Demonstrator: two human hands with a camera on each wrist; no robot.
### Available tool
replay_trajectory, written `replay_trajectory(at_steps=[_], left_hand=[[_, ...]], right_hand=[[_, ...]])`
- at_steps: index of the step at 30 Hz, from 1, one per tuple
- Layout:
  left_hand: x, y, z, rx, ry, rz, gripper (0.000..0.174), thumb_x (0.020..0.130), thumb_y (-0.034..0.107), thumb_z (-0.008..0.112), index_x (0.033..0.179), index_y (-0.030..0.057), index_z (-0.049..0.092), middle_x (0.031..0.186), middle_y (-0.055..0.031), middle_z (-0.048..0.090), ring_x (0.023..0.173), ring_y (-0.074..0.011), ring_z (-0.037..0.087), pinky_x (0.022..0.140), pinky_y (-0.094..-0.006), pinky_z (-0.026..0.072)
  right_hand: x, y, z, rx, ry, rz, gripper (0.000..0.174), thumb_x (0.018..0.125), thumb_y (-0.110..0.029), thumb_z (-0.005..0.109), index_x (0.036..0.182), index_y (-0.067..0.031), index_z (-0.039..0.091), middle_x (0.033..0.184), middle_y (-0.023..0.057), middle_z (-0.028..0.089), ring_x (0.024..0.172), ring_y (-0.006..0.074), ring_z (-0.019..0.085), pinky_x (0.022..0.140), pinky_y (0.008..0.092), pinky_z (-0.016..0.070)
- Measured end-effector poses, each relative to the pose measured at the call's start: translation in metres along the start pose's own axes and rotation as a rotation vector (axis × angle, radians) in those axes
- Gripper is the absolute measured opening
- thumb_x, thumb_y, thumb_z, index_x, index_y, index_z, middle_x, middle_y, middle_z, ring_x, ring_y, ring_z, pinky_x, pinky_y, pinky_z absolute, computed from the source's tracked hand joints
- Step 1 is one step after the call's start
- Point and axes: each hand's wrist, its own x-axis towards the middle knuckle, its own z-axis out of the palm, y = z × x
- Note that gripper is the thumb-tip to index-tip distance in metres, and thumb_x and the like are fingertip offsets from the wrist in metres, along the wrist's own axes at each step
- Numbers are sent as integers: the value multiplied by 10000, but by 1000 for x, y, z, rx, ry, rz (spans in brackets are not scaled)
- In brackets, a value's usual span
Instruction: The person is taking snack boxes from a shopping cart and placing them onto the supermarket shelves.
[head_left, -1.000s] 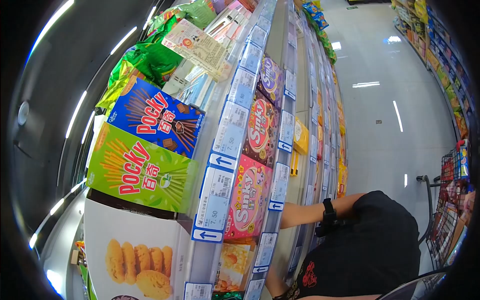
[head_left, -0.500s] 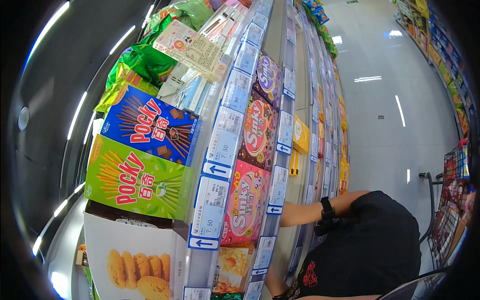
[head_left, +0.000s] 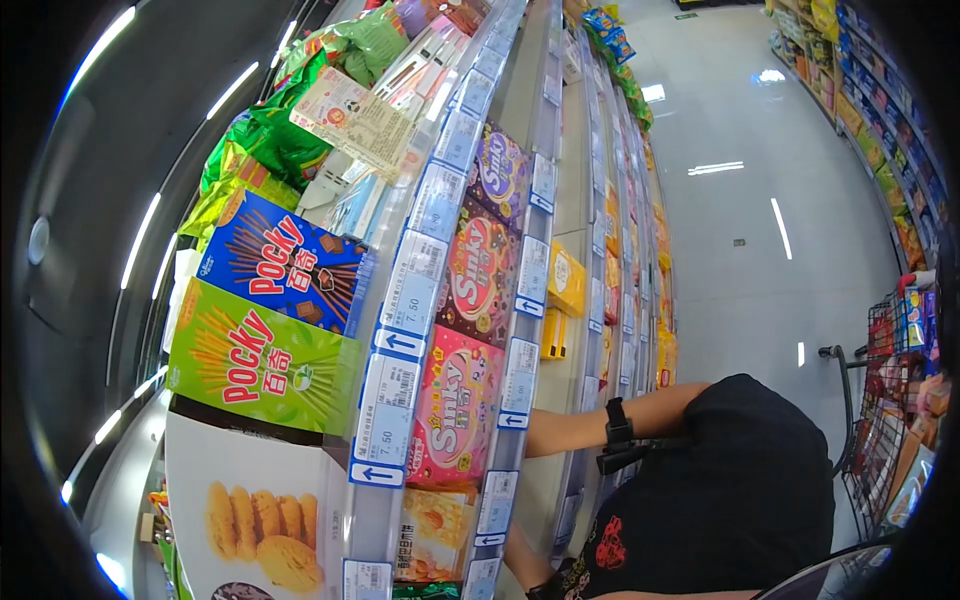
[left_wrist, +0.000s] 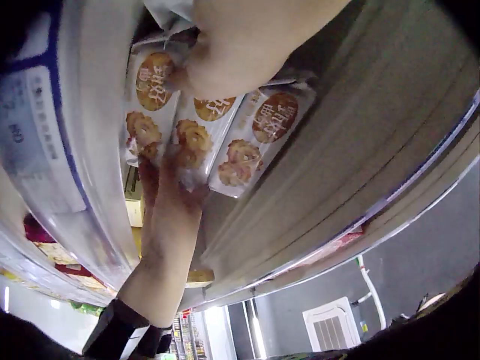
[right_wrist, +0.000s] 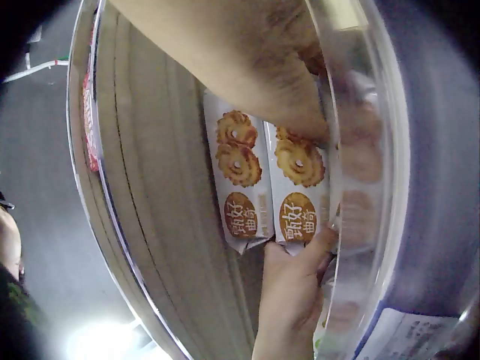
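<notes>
Looking from the head down along the snack shelf fronts (head_left: 395,300).
Peering close from both wrists, from opposite ends, sharing the same cookie packs (left_wrist: 255,139).

Three biscuit packets (left_wrist: 259,135) lie side by side on a low shelf (left_wrist: 360,150), behind its front rail (right_wrist: 367,187). The left hand (right_wrist: 292,292) sits at one end of the row, the right hand (right_wrist: 292,90) at the other — each seemingly touching a packet. Higher up, stick boxes (head_left: 265,355) stand above snack boxes (head_left: 455,410); a trolley (head_left: 890,420) stands behind the person, away from the shelves.
</notes>
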Motion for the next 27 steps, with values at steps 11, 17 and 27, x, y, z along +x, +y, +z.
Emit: replay_trajectory(at_steps=[11,17,27], left_hand=[[-21,-10,-20,-22,159,18,436,820,261,595,1149,-17,523,1167,-170,551,1068,-322,509,930,-382,366],[-108,47,-43,-247,628,-77,380,783,96,587,1125,-41,496,1044,-196,554,991,-264,541,809,-348,435],[-403,84,-28,60,1209,-937,159,758,41,580,913,22,609,815,-106,613,699,-208,592,628,-299,478]], right_hand=[[-35,-38,-27,-184,71,120,411,758,-247,605,1063,8,499,929,191,562,764,351,581,686,397,499],[-71,-83,-42,101,11,39,243,755,-138,602,985,-75,556,826,74,600,661,234,608,602,339,504],[-180,-192,99,473,-1358,-466,207,777,-196,584,967,-118,599,783,64,606,595,188,598,556,324,487]])
